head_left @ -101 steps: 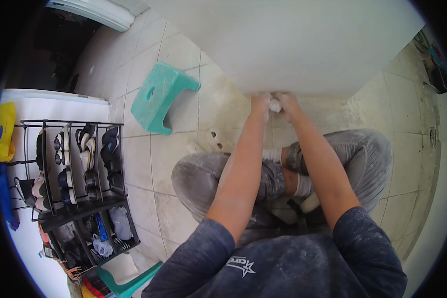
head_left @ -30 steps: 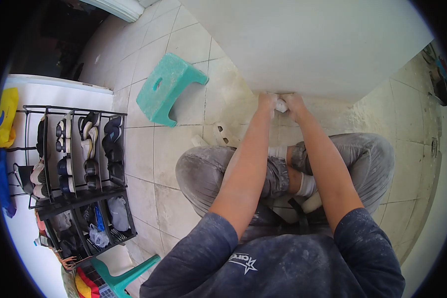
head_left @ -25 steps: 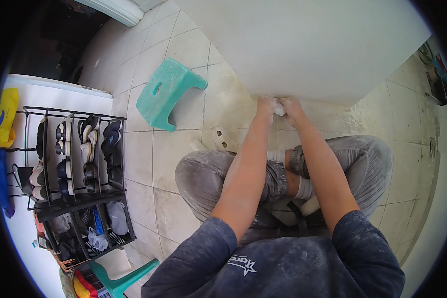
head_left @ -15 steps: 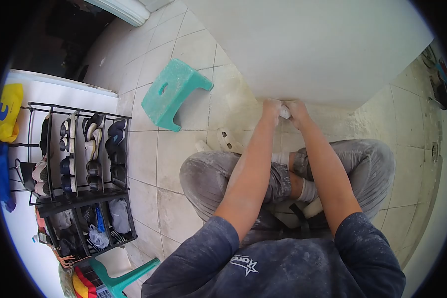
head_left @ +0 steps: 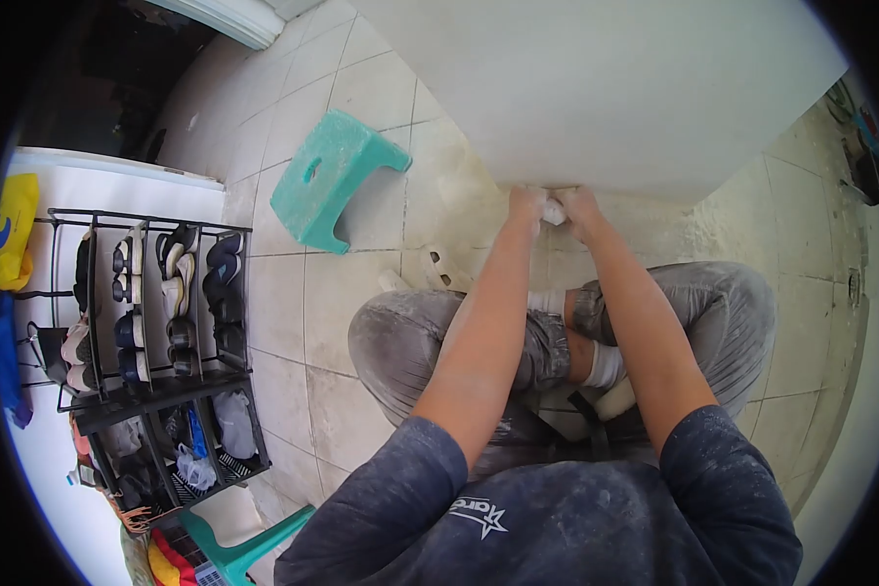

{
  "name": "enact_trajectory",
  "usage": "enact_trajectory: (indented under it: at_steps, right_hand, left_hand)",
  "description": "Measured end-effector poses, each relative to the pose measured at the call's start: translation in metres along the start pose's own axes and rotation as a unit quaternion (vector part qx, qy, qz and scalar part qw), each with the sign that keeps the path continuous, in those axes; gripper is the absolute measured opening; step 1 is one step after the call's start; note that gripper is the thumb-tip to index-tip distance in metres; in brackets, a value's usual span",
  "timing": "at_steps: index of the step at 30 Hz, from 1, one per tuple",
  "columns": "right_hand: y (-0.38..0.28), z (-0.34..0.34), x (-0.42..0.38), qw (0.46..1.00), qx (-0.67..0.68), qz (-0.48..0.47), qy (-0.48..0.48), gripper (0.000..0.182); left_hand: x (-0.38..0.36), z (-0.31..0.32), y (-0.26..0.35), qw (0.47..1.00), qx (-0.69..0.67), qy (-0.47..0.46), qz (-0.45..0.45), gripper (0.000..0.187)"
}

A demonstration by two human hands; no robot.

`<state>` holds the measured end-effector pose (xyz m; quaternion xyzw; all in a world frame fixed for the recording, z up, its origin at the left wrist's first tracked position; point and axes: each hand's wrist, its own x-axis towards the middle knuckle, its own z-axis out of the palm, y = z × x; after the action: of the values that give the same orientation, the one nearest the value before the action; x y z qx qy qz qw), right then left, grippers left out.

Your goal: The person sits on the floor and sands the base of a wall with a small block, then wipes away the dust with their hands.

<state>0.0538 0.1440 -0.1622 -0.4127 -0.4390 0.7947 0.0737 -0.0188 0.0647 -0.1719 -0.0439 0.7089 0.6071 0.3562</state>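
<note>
Both arms reach forward to the bottom edge of a smooth white wall panel (head_left: 615,107). Between the hands shows a small, crumpled-looking white piece (head_left: 554,211), too small to name. My left hand (head_left: 527,203) is closed at its left side, and my right hand (head_left: 580,207) is closed at its right. The fingers are mostly turned away and partly hidden against the wall's lower edge. Pale dust covers both hands.
I sit cross-legged on dusty floor tiles (head_left: 352,322). A green plastic stool (head_left: 332,181) stands ahead on the left, with a pale clog (head_left: 441,266) near my knee. A black shoe rack (head_left: 156,313) lines the left wall. Another green stool (head_left: 239,557) is at the lower left.
The view has shifted slightly, so the stool and wall sit a little higher and further left. Both hands stay at the wall's base around the white piece, which shows slightly more.
</note>
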Motion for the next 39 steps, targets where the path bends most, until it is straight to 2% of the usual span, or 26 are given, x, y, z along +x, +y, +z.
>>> enact_trajectory:
  at_steps: [2,6,8,11,17,20,23,26,30,32,35,38,39]
  right_hand:
    - [0.003,-0.001,0.009,1.000,-0.021,-0.012,0.014,0.018]
    - [-0.007,0.005,-0.010,0.999,0.023,-0.028,0.008,0.019]
    - [-0.008,0.003,0.001,1.000,0.003,-0.014,0.014,0.019]
    - [0.006,0.003,0.002,1.000,0.003,-0.016,0.013,0.021]
    - [-0.006,0.001,0.002,0.999,-0.028,-0.022,0.020,0.020]
    - [0.013,-0.001,0.005,0.999,-0.022,-0.011,0.020,0.018]
    - [-0.004,0.001,-0.003,1.000,-0.005,-0.026,0.014,0.018]
    - [-0.013,0.007,-0.013,0.999,0.028,-0.035,0.012,0.019]
    - [-0.017,0.006,-0.022,1.000,-0.001,0.020,0.019,0.019]
    - [-0.007,0.002,-0.005,1.000,-0.013,-0.012,0.014,0.020]
    - [-0.008,0.002,-0.011,0.999,0.004,-0.031,0.007,0.021]
    - [-0.004,0.001,0.004,0.999,-0.013,-0.024,0.043,0.022]
    - [0.004,0.000,0.007,0.997,-0.027,-0.016,0.063,0.022]
  left_hand:
    - [0.005,0.004,-0.001,0.998,-0.052,-0.020,0.002,0.022]
    - [0.004,0.007,0.006,0.998,-0.039,0.004,0.045,0.022]
    - [-0.012,0.006,0.014,0.997,-0.049,0.015,0.050,0.022]
    - [-0.001,0.002,0.006,1.000,-0.009,0.000,-0.015,0.022]
    - [0.014,0.005,-0.006,0.997,-0.038,-0.001,0.062,0.020]
    - [-0.011,0.002,0.018,0.999,-0.006,-0.010,-0.049,0.020]
    - [0.010,0.005,0.001,1.000,-0.022,0.002,-0.019,0.018]
    - [-0.010,0.007,0.017,0.998,-0.040,-0.008,0.045,0.018]
    - [0.006,0.002,0.000,1.000,0.011,-0.009,0.017,0.023]
    - [0.026,0.004,-0.014,1.000,-0.013,-0.012,0.015,0.024]
    - [-0.004,0.005,0.011,0.996,-0.068,-0.048,0.030,0.025]
    - [-0.014,0.007,0.018,0.999,-0.033,0.004,0.037,0.023]
    - [-0.015,0.003,0.012,1.000,-0.023,-0.008,0.015,0.026]
